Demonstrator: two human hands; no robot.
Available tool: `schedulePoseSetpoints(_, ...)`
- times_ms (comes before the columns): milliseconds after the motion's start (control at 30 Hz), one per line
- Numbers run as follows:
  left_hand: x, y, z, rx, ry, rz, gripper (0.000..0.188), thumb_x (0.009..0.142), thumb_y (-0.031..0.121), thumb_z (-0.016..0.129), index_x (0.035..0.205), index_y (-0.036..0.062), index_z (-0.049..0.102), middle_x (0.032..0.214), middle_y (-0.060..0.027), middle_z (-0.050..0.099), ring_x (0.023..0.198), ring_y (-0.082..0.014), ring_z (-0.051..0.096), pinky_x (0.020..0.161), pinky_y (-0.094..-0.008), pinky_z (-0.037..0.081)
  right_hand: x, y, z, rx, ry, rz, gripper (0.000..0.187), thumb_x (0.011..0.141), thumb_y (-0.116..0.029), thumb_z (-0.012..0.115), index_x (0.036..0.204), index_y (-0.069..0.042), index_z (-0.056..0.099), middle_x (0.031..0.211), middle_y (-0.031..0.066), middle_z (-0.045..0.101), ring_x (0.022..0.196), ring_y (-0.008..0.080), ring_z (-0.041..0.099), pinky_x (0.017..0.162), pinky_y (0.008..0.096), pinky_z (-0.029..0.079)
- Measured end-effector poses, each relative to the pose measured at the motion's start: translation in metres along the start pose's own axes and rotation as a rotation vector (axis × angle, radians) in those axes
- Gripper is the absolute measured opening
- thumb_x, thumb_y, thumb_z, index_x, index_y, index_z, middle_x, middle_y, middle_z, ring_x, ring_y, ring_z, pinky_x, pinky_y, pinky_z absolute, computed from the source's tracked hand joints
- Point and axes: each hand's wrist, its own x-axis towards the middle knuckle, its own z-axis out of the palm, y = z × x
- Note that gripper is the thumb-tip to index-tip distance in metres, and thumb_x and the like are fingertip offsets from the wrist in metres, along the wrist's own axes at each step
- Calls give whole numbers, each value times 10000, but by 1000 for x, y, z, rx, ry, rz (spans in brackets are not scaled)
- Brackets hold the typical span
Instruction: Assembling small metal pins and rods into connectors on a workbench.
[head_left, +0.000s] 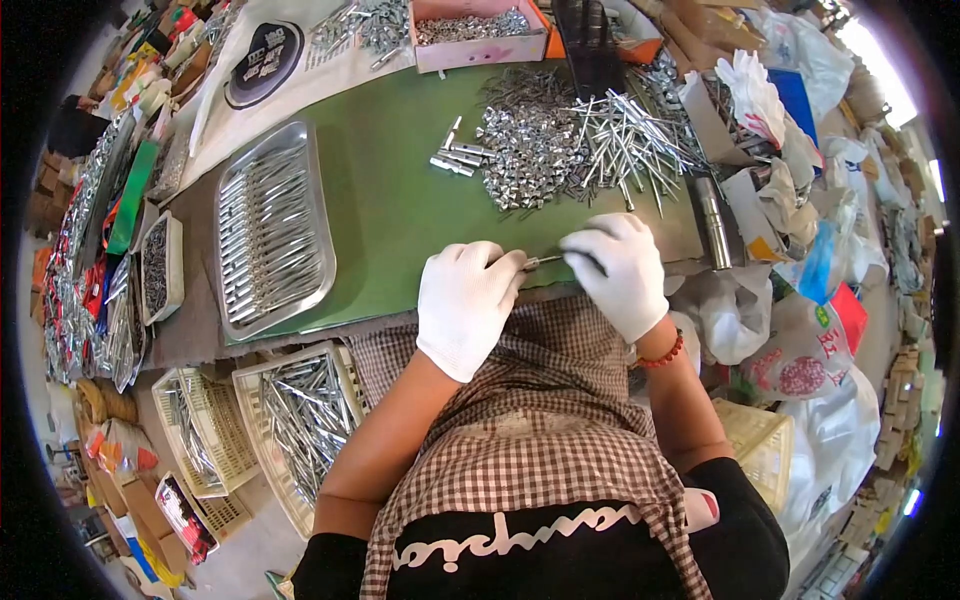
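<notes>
L hand (pixel 468 305), R hand (pixel 622 278) fwd, pinching rod (pixel 546 260)

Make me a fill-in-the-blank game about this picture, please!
1. The left hand and right hand wear gloves coloured ____.
2. The red beaded bracelet is on the ____ wrist.
3. The metal tray lies to the ____ of the piled metal parts.
4. The flat sheet under those parts is coloured ____.

Missing words: white; right; left; green.
</notes>
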Motion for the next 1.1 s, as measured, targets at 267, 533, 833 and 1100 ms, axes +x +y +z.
schedulePoseSetpoints(267,3,9,9,-45,10,-18,159,779,138,739,937,122,729,830,-31,623,802,-271,610,722,-406,474,20,33,0,-24,119,208,67,795,-150,738,858,-127,736,864,79,679,858,300,643,781,419,501)
schedulePoseSetpoints(533,3,7,12,-59,13,-16,148,796,155,726,940,120,726,841,-29,624,805,-268,611,723,-401,471,26,22,-4,-239,62,196,85,774,-171,761,850,-152,728,904,63,651,906,302,626,798,432,487)
schedulePoseSetpoints(833,3,7,12,-38,33,-3,157,804,168,718,954,120,724,825,-31,629,782,-272,610,708,-408,466,12,-12,-6,148,-108,36,161,712,-79,791,835,-80,688,984,78,663,981,290,624,865,392,500)
schedulePoseSetpoints(1100,3,5,11,1,-16,6,196,794,168,733,984,120,719,853,-23,632,773,-270,621,676,-409,481,16,-26,-5,-157,-30,-243,145,718,-119,756,831,-142,668,939,0,648,973,235,623,817,406,490)
